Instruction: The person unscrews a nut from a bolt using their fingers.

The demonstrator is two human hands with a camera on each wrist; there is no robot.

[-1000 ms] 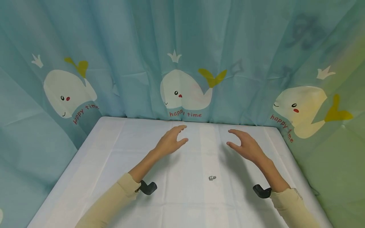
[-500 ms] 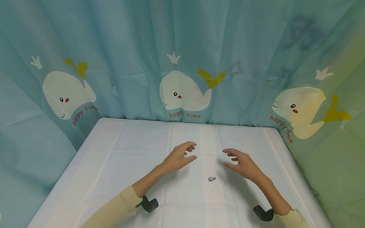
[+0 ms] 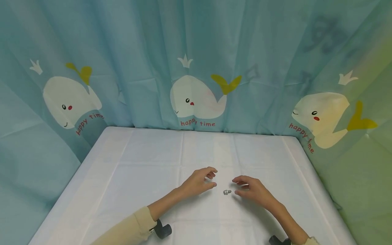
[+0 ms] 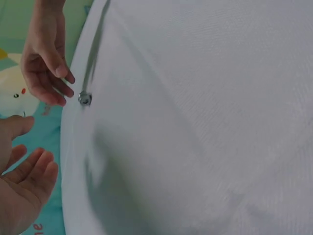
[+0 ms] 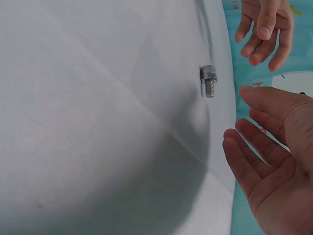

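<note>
A small silver metal bolt [image 3: 227,192] lies on its side on the white cloth, its threaded end pointing right in the head view. The right wrist view shows the bolt's [image 5: 209,78] thick round head, a nut-like collar and the bare thread. My left hand [image 3: 197,182] hovers left of it with loosely bent fingers, touching nothing. Closer in, just right of the thread, my right hand [image 3: 255,192] has its thumb and fingers spread apart and holds nothing. In the left wrist view the right hand [image 4: 46,58] appears beside the bolt [image 4: 85,99], with a gap between them.
A white cloth [image 3: 147,146] with fold creases covers the table. Blue-green curtains [image 3: 147,68] printed with whales enclose its back and sides. Black curved mounts [image 3: 163,231] stick out from the wrists below the cuffs.
Both hands have come down and nearer to the person, closing in on the bolt from either side. The gap between them has narrowed. The bolt has stayed put.
</note>
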